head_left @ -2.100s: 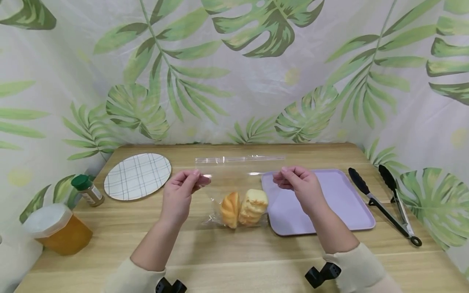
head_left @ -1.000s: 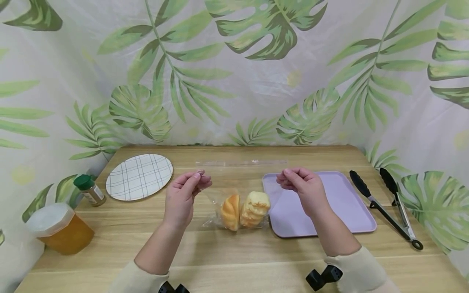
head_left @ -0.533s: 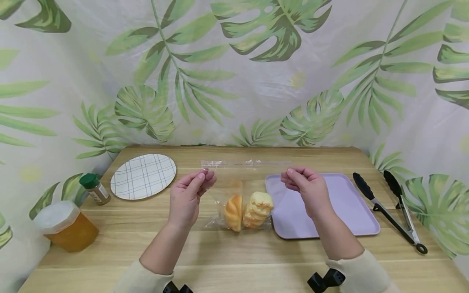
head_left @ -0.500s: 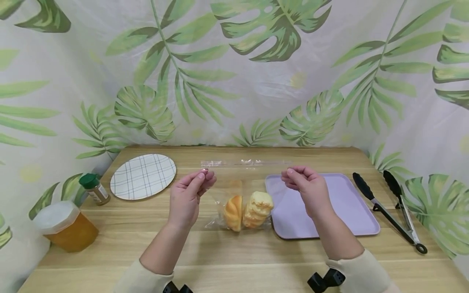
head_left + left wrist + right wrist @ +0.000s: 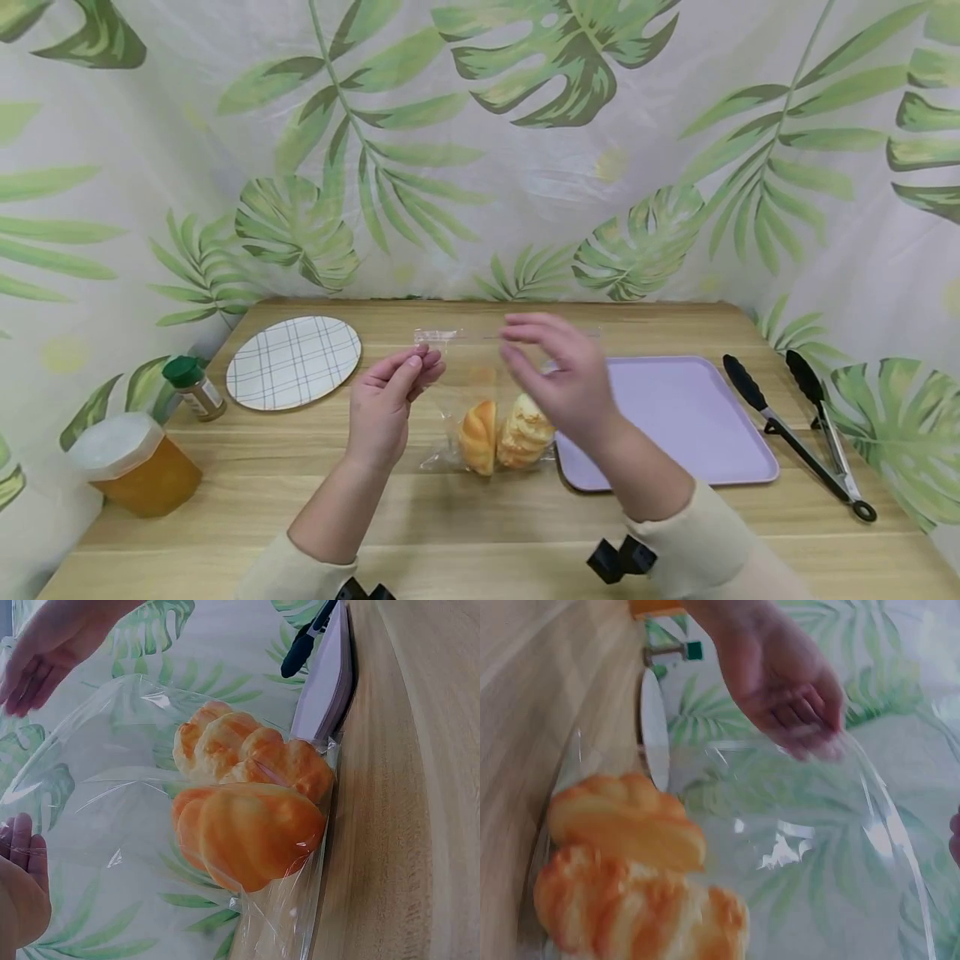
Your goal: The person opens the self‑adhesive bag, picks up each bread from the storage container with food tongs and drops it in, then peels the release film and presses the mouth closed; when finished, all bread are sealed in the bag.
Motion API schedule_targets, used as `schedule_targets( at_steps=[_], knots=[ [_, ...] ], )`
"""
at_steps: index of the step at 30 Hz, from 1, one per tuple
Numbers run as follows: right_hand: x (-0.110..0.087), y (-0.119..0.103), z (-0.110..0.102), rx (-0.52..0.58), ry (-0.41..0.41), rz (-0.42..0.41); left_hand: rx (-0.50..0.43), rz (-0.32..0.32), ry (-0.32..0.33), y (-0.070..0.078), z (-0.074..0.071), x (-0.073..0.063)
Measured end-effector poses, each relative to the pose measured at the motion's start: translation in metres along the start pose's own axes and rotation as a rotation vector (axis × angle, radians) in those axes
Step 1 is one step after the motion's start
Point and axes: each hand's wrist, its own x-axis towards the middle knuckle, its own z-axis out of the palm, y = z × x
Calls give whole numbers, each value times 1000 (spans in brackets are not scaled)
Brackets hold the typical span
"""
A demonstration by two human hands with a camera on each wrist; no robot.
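Tabletop (image 5: pixel 480 546): two breads (image 5: pixel 477 437), one bag (image 5: pixel 480 379)

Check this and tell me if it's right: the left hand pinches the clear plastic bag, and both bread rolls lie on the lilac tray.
Not quite: both bread rolls are inside the clear plastic bag, not on the lilac tray, as the left wrist view shows. The left hand does pinch the bag.

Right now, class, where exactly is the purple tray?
In the head view, the purple tray lies on the right half of the wood-grain table, between the clear bag and the black-tipped tongs.
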Motion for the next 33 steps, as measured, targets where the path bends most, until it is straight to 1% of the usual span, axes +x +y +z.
schedule_targets(
  at_steps=[2,4,6,8,11,16,21,24,27,31,33],
  knots=[
    [6,-4,15,-54,-93,-64,12,-1,-4,0,0,-1],
    [10,-5,28,-120,-170,-98,23,9,-18,-1,1,-2],
    [13,-5,37,-191,-224,-118,38,27,-34,-2,1,-3],
    [16,-3,43,-243,-252,-134,44,53,-51,-3,1,-3],
    [20,-2,49,-277,-276,-156,45,89,-77,-4,0,-5],
    [25,0,52,-282,-306,-204,61,144,-104,-3,0,-6],
    [30,1,53,-270,-341,-243,100,157,-116,0,1,-7],
    [32,2,52,-277,-356,-274,156,160,-119,2,0,-7],
    [33,3,51,-301,-363,-326,201,173,-126,3,-1,-7],
    [34,3,50,-360,-360,-413,215,196,-138,5,-2,-7],
    [35,3,50,-381,-356,-442,223,209,-142,5,-1,-6]
  ],
)
